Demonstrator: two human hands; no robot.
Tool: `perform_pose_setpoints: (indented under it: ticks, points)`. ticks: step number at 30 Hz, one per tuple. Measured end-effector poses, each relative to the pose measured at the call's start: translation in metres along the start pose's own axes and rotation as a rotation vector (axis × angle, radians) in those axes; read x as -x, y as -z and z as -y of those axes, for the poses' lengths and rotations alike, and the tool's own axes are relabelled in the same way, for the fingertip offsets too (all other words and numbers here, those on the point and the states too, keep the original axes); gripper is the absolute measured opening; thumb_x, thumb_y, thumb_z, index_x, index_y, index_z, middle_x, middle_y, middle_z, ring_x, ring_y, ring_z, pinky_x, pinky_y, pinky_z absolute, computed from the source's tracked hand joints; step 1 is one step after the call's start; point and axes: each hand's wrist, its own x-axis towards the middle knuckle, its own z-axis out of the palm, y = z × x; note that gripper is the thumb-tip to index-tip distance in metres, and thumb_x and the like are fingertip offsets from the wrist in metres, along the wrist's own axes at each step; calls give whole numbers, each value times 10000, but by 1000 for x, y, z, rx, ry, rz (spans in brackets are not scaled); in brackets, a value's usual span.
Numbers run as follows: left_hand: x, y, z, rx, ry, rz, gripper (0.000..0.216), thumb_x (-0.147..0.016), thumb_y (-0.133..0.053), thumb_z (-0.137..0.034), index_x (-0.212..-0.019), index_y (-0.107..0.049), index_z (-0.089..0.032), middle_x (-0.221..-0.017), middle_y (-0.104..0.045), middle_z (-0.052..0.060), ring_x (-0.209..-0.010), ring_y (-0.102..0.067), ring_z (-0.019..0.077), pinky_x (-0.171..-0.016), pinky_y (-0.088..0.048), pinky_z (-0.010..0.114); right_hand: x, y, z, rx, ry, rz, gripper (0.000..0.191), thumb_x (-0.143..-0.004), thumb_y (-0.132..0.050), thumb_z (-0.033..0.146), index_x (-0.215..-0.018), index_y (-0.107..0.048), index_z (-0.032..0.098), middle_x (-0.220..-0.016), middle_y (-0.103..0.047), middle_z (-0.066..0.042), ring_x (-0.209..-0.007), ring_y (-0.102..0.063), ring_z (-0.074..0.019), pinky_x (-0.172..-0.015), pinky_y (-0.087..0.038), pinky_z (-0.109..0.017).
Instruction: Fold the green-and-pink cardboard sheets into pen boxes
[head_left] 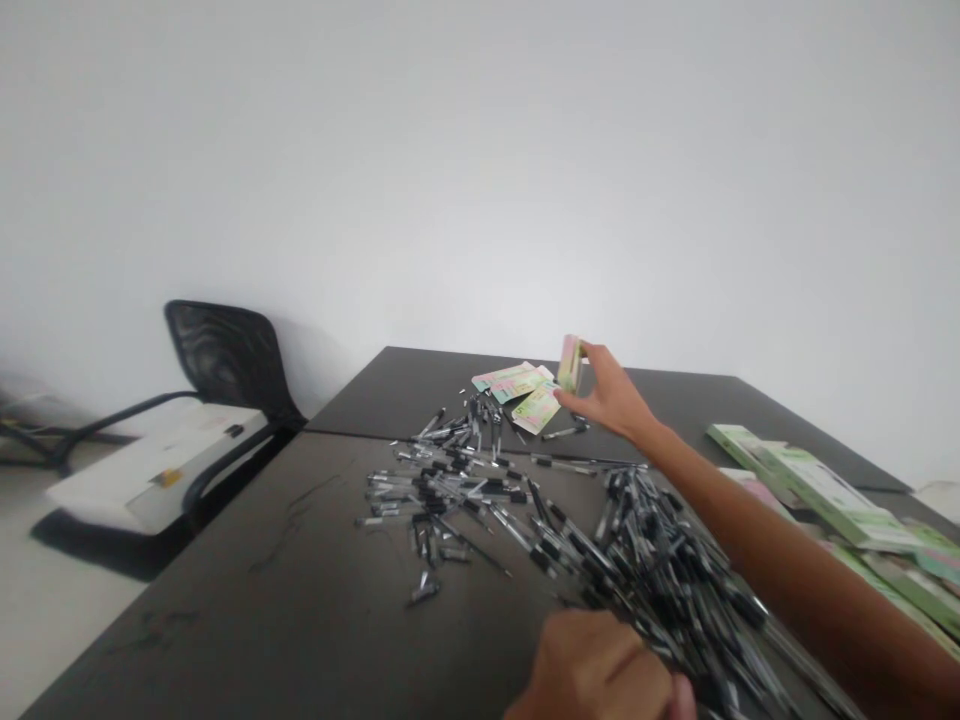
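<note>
My right hand (607,393) reaches across to the far part of the table and grips a small pink-and-green carton (570,362) upright between thumb and fingers. Just left of it, several flat pink-and-green cartons (536,405) lie overlapping on the tabletop. My left hand (600,672) is curled into a fist at the bottom edge of the view, blurred and partly cut off. What its fingers hold, if anything, is hidden. Beside and beyond that fist spreads a big heap of black-and-clear pens (675,570). A looser scatter of pens and caps (450,485) lies to its left.
The dark table (285,600) has a seam across it and backs onto a white wall (480,180). More green-and-white boxes (832,490) are piled along the right side. On the left, a black mesh chair (229,355) holds a white box (165,465) on its seat.
</note>
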Motion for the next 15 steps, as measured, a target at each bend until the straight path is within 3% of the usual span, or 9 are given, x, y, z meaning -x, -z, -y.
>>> perform_pose_setpoints:
  ticks: [2, 3, 5, 8, 11, 15]
  points:
    - [-17, 19, -6, -25, 139, 9, 106, -845, -624, -146, -836, -571, -237, -669, -620, -2, -621, -633, 170, -596, -454, 333, 39, 29, 23, -139, -54, -13, 826, -1005, -667, 570, -1646, -371, 141, -1549, -621, -221, -1277, -706, -318, -1090, -587, -480]
    - [-25, 29, -7, -14, 150, 1, 114, -871, -616, -147, -944, -596, -232, -734, -633, 3, -677, -643, 174, -627, -474, 319, 59, 43, 36, -399, -111, 0, 752, -986, -707, 575, -1589, -470, 193, -1482, -688, -174, -1213, -742, -311, -1056, -607, -479]
    - [-35, 42, -4, -35, 249, -99, 303, -891, -663, -208, -1182, -581, -198, -914, -636, 41, -810, -647, 192, -726, -545, 319, 96, 67, 61, -783, -199, 50, 608, -924, -772, 633, -1357, -680, 215, -1331, -775, -131, -1193, -755, -339, -1022, -622, -491]
    - [-38, 47, 4, -53, 341, -99, 731, -848, -811, -390, -1455, -467, -173, -1283, -594, 160, -1182, -641, 304, -943, -592, 430, 136, 92, 90, -1065, -218, 175, 585, -841, -849, 661, -1218, -762, 223, -1369, -766, -123, -1175, -764, -359, -991, -631, -487]
    - [-34, 43, 7, 102, 375, 52, 1010, -806, -885, -518, -1599, -345, -202, -1480, -547, 202, -1361, -606, 367, -1099, -562, 527, 156, 100, 108, -1047, -183, 182, 632, -816, -892, 616, -1304, -745, 242, -1323, -785, -103, -1147, -767, -344, -1008, -612, -484]
    - [-32, 39, 3, 333, 510, 186, 864, -837, -861, -412, -1565, -439, -218, -1481, -656, 168, -1330, -688, 339, -1144, -564, 508, 165, 85, 123, -840, -179, 33, 682, -727, -955, 607, -1244, -710, 234, -1191, -784, -89, -1068, -738, -316, -951, -594, -457]
